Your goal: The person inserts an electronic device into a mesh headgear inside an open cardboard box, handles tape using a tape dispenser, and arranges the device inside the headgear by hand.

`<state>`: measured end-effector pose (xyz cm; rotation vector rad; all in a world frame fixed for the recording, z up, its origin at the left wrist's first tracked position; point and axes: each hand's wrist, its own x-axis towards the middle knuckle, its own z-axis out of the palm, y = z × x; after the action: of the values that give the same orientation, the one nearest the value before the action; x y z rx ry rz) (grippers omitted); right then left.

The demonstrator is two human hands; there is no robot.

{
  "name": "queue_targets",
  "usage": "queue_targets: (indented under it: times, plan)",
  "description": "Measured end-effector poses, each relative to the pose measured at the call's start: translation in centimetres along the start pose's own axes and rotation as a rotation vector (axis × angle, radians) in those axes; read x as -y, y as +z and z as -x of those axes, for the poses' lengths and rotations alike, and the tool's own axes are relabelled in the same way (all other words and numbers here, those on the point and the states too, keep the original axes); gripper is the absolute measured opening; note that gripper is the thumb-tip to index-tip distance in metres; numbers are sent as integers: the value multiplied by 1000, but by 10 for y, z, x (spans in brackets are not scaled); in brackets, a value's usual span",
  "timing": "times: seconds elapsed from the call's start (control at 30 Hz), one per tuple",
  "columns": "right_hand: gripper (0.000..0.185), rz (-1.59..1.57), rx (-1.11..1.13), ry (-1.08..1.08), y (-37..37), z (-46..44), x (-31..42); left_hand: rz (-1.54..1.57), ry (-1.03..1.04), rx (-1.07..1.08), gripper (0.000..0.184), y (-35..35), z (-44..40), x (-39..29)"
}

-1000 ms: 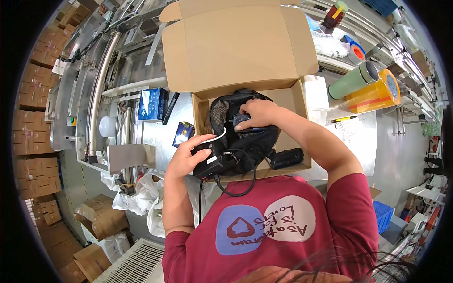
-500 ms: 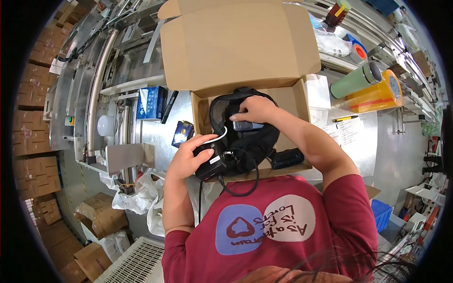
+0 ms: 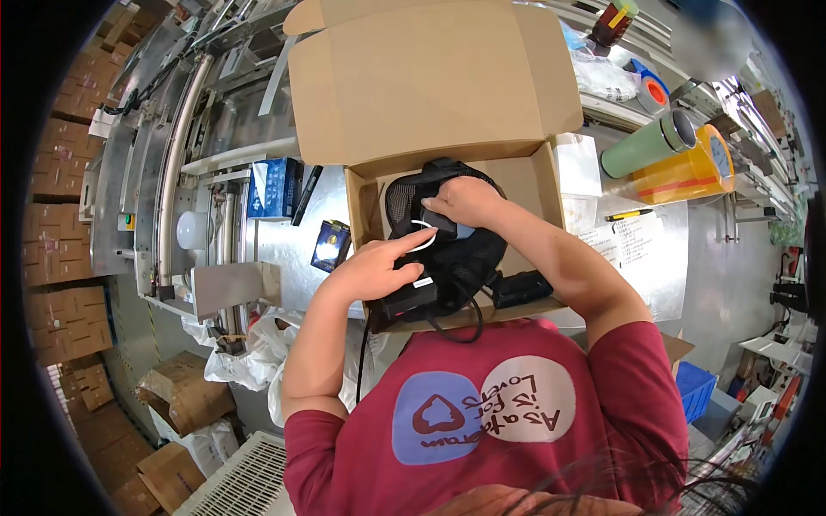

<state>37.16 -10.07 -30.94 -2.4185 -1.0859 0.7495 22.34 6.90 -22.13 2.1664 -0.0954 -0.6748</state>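
An open cardboard box (image 3: 430,107) holds a black mesh item (image 3: 469,258) with straps and cables. My right hand (image 3: 465,203) is closed, thumb and fingers pinched at the upper part of the mesh item; what it grips is mostly hidden, with a grey-blue edge showing below. My left hand (image 3: 379,268) has its index finger stretched to a white curved strip (image 3: 423,234) and its thumb apart, over a black block (image 3: 409,299) with a white label. A black case (image 3: 520,290) lies in the box's lower right corner.
Left of the box are a blue box (image 3: 274,189), a black marker (image 3: 307,196) and a small dark packet (image 3: 330,246). To the right are a green cylinder (image 3: 641,146), a yellow tape roll (image 3: 688,168), a yellow pen (image 3: 628,215) and a handwritten sheet (image 3: 632,245).
My left hand has moved right and its index finger now reaches the white strip. The black block has shifted right with its cable. My right hand's fingers have drawn closer together.
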Motion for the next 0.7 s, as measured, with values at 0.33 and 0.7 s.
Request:
queue_targets:
  times: [0.33,0.7]
  plan:
    - [55,-105,35,-69,-8,6,2,19,84,-149,56,9,12,19]
    - [19,-257,-184,-320,-7,21,-12,226,11,-437,52,26,36,16]
